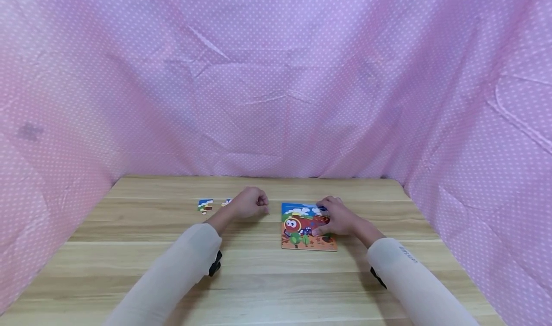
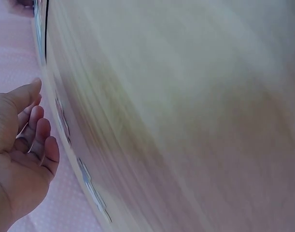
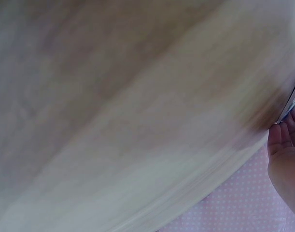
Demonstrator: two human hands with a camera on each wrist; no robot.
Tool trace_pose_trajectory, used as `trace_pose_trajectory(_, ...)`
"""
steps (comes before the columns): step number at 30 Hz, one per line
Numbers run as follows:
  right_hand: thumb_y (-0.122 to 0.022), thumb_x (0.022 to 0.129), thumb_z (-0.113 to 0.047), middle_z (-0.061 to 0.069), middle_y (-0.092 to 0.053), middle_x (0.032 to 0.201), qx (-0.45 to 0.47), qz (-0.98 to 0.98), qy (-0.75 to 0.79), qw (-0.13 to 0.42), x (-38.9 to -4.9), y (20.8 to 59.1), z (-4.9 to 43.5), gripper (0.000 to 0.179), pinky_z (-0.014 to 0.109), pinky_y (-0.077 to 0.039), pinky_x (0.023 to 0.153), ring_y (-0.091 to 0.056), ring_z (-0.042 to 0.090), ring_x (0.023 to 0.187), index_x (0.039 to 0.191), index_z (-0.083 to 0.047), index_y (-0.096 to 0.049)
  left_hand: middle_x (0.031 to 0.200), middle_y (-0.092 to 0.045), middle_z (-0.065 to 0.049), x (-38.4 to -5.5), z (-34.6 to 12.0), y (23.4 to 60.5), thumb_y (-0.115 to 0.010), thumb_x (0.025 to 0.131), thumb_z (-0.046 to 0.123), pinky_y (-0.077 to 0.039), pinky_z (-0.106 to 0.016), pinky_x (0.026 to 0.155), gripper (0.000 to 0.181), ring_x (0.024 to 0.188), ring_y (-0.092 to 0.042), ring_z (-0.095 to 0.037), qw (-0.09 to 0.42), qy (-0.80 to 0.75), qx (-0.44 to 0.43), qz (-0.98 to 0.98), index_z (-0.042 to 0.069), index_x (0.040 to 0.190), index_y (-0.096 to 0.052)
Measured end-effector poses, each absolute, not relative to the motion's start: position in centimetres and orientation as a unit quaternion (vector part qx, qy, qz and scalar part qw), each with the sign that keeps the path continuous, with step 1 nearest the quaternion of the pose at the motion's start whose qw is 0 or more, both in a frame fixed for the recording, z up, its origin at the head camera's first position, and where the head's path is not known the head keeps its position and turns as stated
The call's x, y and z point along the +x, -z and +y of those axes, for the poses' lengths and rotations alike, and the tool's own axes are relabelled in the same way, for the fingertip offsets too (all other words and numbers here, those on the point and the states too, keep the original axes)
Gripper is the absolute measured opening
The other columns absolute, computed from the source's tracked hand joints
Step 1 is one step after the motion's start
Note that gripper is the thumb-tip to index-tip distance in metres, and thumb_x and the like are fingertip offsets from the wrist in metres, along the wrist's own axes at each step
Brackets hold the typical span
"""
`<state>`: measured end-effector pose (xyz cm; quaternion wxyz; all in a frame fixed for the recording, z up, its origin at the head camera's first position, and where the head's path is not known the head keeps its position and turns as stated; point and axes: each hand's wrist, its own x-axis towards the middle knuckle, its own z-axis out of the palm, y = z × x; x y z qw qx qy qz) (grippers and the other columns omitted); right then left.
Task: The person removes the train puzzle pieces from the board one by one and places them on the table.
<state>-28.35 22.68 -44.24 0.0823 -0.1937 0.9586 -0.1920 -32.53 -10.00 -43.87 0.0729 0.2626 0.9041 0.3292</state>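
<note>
A jigsaw puzzle [image 1: 297, 242] in a flat square tray lies on the table, its picture showing a red cartoon figure with big round eyes. My right hand [image 1: 338, 216] grips it at the right side, thumb over the picture and fingers at the upper right edge. The right wrist view has the fingertips of that right hand [image 3: 287, 140] against the tray's edge. Left of the puzzle, my left hand [image 1: 251, 203] is above the table. Its fingers are loosely bent with nothing between them in the left wrist view. Part of a loose puzzle piece [image 1: 229, 201] shows behind the left wrist.
Farther left lie joined or adjacent loose puzzle pieces [image 1: 205, 204], with a small pale bit just below. The wooden table [image 1: 258, 287] ends at a pink dotted cloth [image 1: 276, 100] that hangs behind and on both sides.
</note>
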Motion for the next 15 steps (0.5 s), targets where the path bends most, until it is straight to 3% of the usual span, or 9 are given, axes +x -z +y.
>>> trace_pose_trajectory(15,-0.083,0.074,-0.066,0.017,-0.044,0.149,-0.192,0.959,0.193,0.084,-28.3,44.2,22.7,0.105,0.056,-0.038,0.111,-0.040,0.035,0.132,0.149,-0.002,-0.047,0.086,-0.062,0.003,-31.3,-7.0,44.0,-0.076,0.094,0.017,-0.050,-0.027,0.075,0.008,0.081,-0.056,-0.012,0.079,-0.290,0.331,0.894,0.011,0.095,-0.070)
